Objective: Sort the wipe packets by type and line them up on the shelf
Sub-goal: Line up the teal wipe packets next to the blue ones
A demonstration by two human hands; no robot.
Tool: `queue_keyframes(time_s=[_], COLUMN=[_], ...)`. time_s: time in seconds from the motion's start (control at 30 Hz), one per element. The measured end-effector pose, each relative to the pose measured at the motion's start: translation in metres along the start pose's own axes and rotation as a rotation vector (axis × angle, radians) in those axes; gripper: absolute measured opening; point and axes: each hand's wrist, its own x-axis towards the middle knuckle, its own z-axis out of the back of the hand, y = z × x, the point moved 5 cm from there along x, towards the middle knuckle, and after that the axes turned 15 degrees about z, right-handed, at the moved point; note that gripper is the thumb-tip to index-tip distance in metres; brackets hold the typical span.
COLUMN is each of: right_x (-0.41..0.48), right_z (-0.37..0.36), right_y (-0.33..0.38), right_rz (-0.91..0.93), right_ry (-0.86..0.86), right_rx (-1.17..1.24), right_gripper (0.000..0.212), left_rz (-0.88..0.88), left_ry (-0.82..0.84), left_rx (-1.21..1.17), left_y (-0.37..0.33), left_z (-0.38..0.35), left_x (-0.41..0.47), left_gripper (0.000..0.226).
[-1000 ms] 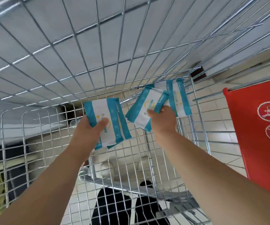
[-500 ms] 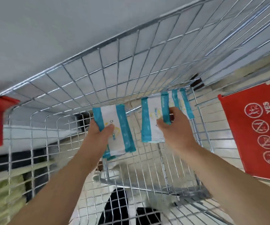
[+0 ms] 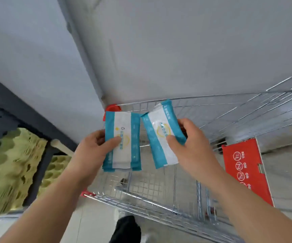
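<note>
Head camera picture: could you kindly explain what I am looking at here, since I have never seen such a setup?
There is no machine here: a person wears a camera on the head, which looks down at their own bare hands. The left hand grips teal-and-white wipe packets; the right hand grips a second bunch of the same look. I cannot tell how many each hand holds. Beneath the hands is a wire cart with a red flap bearing pictograms. At the left is a dark shelf holding yellow-green trays.
</note>
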Motion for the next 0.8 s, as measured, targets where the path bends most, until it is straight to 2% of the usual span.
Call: queue_keyframes(time_s=[0.07,0.13,0.27,0.4,0.53,0.8], right_x=[-0.006,-0.007,-0.006,-0.009,-0.017,-0.042], right_z=[0.000,-0.005,-0.030,-0.078,-0.142,-0.275], right_y=[0.046,0.092,0.188,0.278,0.362,0.484], right_rz=[0.078,0.154,0.303,0.422,0.510,0.533], right_ry=[0.041,0.080,0.157,0.218,0.276,0.266], right_rx=[-0.009,-0.012,0.039,0.104,0.166,0.227], right_gripper=[0.022,0.023,0.019,0.019,0.021,0.021], left_rz=[-0.018,-0.057,-0.146,-0.207,-0.251,-0.214], left_ry=[-0.021,-0.059,-0.151,-0.254,-0.359,-0.433], left_rx=[-0.081,-0.158,-0.323,-0.462,-0.551,-0.522], left_y=[-0.009,-0.018,-0.034,-0.039,-0.034,-0.026], left_z=[0.028,0.057,0.120,0.193,0.281,0.453], left_x=[-0.041,-0.079,-0.152,-0.217,-0.269,-0.346], left_gripper=[0.051,0.054,0.047,0.023,0.019,0.012])
